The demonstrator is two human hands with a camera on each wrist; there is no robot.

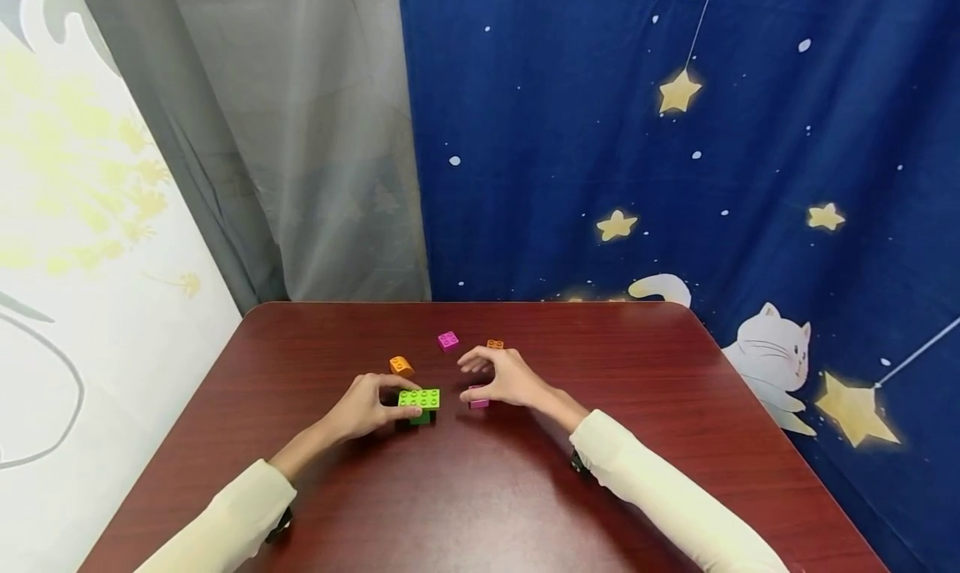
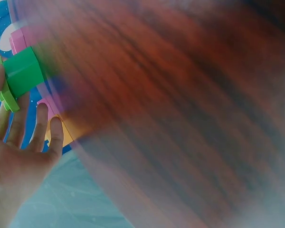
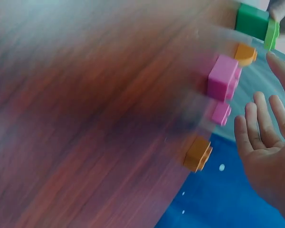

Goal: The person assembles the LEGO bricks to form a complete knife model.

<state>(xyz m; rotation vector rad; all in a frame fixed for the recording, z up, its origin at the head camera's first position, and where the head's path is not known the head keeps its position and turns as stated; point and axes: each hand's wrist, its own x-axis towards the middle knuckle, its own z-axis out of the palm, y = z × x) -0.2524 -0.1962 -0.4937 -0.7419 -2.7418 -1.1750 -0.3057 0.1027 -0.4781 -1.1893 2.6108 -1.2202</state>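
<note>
My left hand (image 1: 365,408) pinches a light green toy building brick (image 1: 418,399) with studs on top, thumb on the near side and fingers behind. Under it sits a darker green block (image 1: 421,419), seen larger in the left wrist view as a green block (image 2: 24,71) joined to the light green plate. My right hand (image 1: 508,378) hovers with thumb and fingers spread around a pink brick (image 1: 478,404). In the right wrist view a gap shows between that pink brick (image 3: 222,80) and the right fingers (image 3: 262,121).
Beyond the hands lie a flat magenta brick (image 1: 447,341), a rounded orange brick (image 1: 401,365) and a darker orange brick (image 1: 495,344), the last partly behind the right hand. All are on a reddish-brown table (image 1: 480,506), with curtains (image 1: 540,181) past its far edge.
</note>
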